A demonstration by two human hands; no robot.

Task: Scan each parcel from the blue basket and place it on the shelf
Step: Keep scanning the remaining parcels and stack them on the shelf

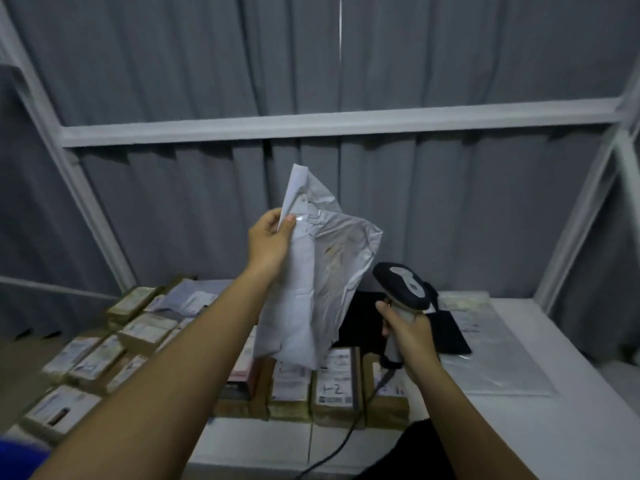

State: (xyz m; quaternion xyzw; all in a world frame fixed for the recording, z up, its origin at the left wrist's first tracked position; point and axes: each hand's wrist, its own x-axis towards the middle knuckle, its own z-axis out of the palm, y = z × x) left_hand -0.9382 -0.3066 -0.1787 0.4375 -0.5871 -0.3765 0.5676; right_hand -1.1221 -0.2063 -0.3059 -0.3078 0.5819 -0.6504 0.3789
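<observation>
Left hand (268, 237) pinches the upper left edge of a white plastic mailer bag (313, 271), thumb on the near face, fingers behind; bag hangs upright in the air above the shelf (540, 420), over its middle rows of parcels. Right hand (412, 341) curled tight round the grip of a corded scanner (403, 289), head close to the bag's right edge and aimed up and away. No label visible on the near face of the bag; surface crumpled and folded. Judged step: scanning this parcel. To do it well, turn the bag until the label faces the scanner, pull the plastic flat so the barcode isn't creased, and hold the scanner back a little, square to the code. Boxed parcels (332, 382) with labels fill the shelf's left side and front edge; a clear bag (491, 362) lies toward the right edge. Blue basket (17, 455) only a sliver at the lower left corner.
</observation>
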